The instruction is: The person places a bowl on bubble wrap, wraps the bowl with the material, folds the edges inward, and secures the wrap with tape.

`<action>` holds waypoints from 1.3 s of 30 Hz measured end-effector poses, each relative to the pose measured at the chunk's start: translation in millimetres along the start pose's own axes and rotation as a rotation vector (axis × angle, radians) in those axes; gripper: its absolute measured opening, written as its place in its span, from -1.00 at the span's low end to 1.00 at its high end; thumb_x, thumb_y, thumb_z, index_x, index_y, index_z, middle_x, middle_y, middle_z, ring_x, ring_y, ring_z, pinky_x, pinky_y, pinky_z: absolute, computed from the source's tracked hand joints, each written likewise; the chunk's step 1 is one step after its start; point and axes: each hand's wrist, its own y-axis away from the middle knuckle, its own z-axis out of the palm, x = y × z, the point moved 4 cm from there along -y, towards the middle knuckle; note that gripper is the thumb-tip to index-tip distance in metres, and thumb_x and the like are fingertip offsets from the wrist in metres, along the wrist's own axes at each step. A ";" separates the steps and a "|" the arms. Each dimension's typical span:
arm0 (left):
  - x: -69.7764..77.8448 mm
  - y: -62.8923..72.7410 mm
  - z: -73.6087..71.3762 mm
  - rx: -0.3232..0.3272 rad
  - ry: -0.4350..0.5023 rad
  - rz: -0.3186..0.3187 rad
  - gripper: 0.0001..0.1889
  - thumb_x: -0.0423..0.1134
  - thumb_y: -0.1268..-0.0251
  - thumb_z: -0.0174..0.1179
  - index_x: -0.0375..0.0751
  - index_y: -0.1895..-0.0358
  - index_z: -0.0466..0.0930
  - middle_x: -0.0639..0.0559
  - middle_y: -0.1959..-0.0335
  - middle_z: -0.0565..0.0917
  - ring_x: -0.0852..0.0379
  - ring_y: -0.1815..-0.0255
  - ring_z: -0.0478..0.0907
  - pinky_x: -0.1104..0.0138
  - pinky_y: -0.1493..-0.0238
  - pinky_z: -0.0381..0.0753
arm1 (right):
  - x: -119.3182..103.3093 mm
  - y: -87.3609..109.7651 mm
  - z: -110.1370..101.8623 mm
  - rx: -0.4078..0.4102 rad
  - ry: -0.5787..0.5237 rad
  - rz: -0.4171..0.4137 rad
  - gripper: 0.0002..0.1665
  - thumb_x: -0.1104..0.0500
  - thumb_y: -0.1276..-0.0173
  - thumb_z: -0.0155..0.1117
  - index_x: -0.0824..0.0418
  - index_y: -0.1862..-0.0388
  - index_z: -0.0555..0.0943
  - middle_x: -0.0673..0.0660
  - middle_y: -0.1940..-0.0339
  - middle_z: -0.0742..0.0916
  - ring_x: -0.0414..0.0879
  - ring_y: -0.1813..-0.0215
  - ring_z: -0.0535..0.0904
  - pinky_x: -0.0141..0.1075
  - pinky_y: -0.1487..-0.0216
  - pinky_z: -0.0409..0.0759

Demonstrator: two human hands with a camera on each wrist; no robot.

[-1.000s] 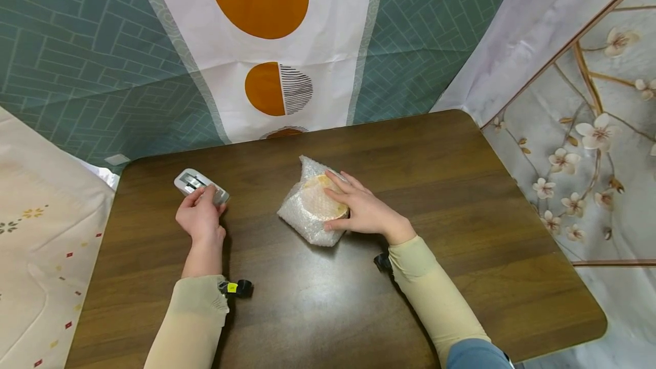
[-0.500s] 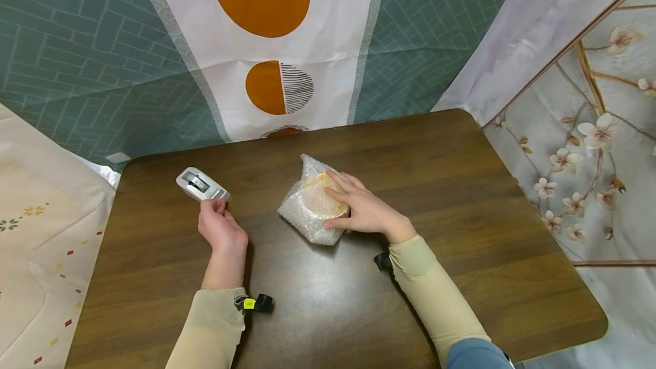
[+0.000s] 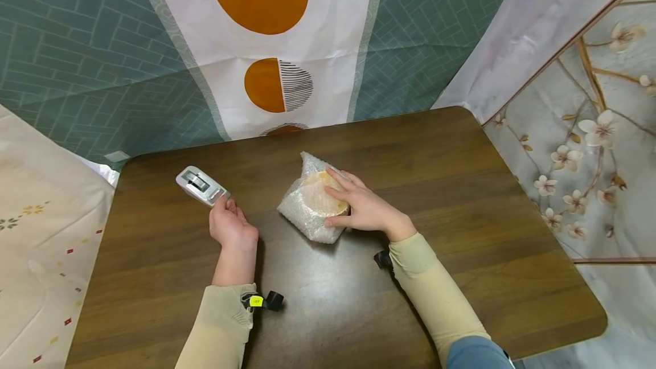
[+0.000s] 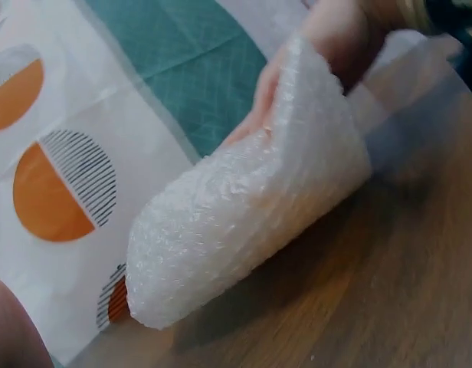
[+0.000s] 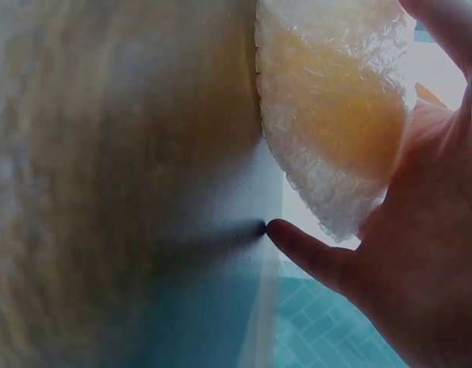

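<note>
A bundle in bubble wrap (image 3: 302,212) lies near the middle of the table, with something round and yellowish inside. My right hand (image 3: 371,209) holds it from the right, the fingers spread over its far side and the thumb at its near side. In the right wrist view the wrap (image 5: 335,115) lies against the palm. A small grey-white tape dispenser (image 3: 201,185) lies at the left. My left hand (image 3: 234,231) is at its near right end, fingers curled. Whether it pinches any tape is hidden. The left wrist view shows only a blurred bit of this hand (image 4: 14,337).
The dark wooden table (image 3: 461,187) meets a green and white patterned cloth (image 3: 307,44) along its back edge. A pale curtain (image 3: 46,232) hangs at the left, a flowered panel (image 3: 594,158) at the right. A small camera (image 3: 274,300) is strapped near the left wrist.
My left hand has moved from over the tape dispenser to the right and nearer, uncovering its top. The dispenser, the bundle and my right hand have stayed about where they were.
</note>
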 end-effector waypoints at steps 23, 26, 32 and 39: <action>39.5 -41.1 -26.5 -0.420 -0.850 -0.284 -0.40 -0.35 -0.68 -0.18 -0.19 -0.71 0.12 0.09 -0.59 0.42 0.30 0.07 0.80 0.46 0.36 0.67 | -1.2 1.3 -1.2 -0.006 -0.025 0.015 0.05 -0.40 -0.46 0.35 0.17 -0.68 0.31 -0.05 -0.83 -0.10 0.09 -0.79 -0.20 0.14 -0.65 0.11; 42.9 -47.4 -30.2 -0.462 -0.940 -0.251 -0.43 -0.36 -0.67 -0.17 -0.27 -0.66 0.19 0.11 -0.51 0.49 0.34 0.08 0.80 0.45 0.37 0.66 | -1.9 1.1 -0.4 -0.006 -0.029 0.017 0.04 -0.40 -0.46 0.35 0.16 -0.68 0.32 -0.04 -0.83 -0.09 0.09 -0.79 -0.19 0.15 -0.65 0.12; 51.7 -54.1 -38.7 -0.610 -0.994 -0.295 -0.41 -0.31 -0.73 -0.17 -0.25 -0.71 0.10 0.25 -0.45 0.52 0.33 0.01 0.79 0.40 0.22 0.69 | -1.2 0.3 1.1 -0.003 -0.037 0.020 0.03 -0.40 -0.47 0.33 0.15 -0.68 0.33 -0.05 -0.83 -0.10 0.12 -0.79 -0.19 0.17 -0.65 0.11; 51.6 -34.0 -55.2 -0.480 -0.850 -0.138 -0.76 -0.12 -0.72 0.10 -0.24 0.03 0.63 0.22 -0.13 0.79 0.17 0.09 0.83 0.33 0.16 0.78 | 3.1 1.4 0.0 -0.018 -0.036 0.033 0.04 -0.43 -0.47 0.32 0.12 -0.69 0.30 -0.09 -0.83 -0.13 0.06 -0.79 -0.23 0.15 -0.65 0.11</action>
